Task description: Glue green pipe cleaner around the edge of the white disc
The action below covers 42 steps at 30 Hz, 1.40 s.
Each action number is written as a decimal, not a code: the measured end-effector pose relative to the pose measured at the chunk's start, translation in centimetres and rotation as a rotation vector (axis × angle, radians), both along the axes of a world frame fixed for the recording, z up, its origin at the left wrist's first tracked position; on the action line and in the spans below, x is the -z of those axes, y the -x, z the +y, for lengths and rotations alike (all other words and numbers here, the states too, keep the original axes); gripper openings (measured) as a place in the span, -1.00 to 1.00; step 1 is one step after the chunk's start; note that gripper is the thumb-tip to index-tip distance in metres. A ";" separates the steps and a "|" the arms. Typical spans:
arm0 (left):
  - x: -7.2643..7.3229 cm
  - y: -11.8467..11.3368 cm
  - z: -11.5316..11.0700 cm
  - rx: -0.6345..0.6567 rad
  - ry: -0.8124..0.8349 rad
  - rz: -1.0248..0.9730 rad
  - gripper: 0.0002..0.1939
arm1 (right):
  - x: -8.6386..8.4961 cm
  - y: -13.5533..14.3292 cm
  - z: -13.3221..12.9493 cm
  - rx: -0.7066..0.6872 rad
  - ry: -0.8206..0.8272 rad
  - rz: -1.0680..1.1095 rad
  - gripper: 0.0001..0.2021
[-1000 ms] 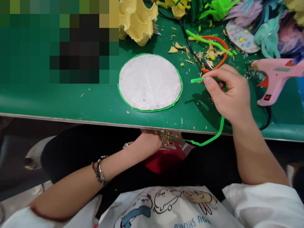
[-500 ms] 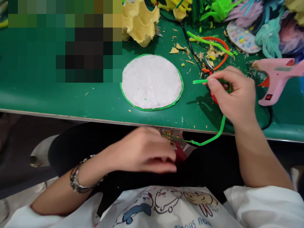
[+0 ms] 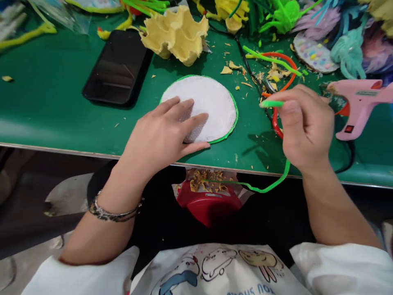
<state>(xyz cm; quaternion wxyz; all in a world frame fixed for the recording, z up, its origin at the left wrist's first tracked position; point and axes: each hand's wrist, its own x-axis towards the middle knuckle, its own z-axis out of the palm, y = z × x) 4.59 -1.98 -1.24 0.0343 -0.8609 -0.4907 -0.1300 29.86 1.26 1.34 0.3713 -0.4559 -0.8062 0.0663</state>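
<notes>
My left hand (image 3: 162,135) lies with spread fingers over the left part of a white oval disc (image 3: 215,106) on the table. A green fuzzy edging (image 3: 236,116) runs round the disc. To the right, my right hand (image 3: 308,127) pinches a green pipe cleaner (image 3: 272,104) between thumb and forefinger, its short end pointing left. The pipe cleaner's long part hangs below the hand, past the table edge, and curves left. Behind that hand, red-handled pliers (image 3: 277,125) lie partly hidden.
A pink glue gun (image 3: 357,104) with a black cable lies at the right. A black phone (image 3: 118,67) and a yellow egg-carton piece (image 3: 176,32) lie behind my left hand. Orange and green pipe cleaners (image 3: 290,78) and scraps lie further back. A red bin (image 3: 210,200) holding scraps stands below the edge.
My left hand has risen from below the table edge onto the white disc, its fingers now spread. My right hand keeps the pipe cleaner, shifted slightly right. The red bin is now uncovered.
</notes>
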 end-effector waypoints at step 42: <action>-1.3 0.7 -3.2 0.106 -0.143 0.044 -0.67 | 0.6 -0.4 -0.6 0.025 -0.178 -0.002 -0.78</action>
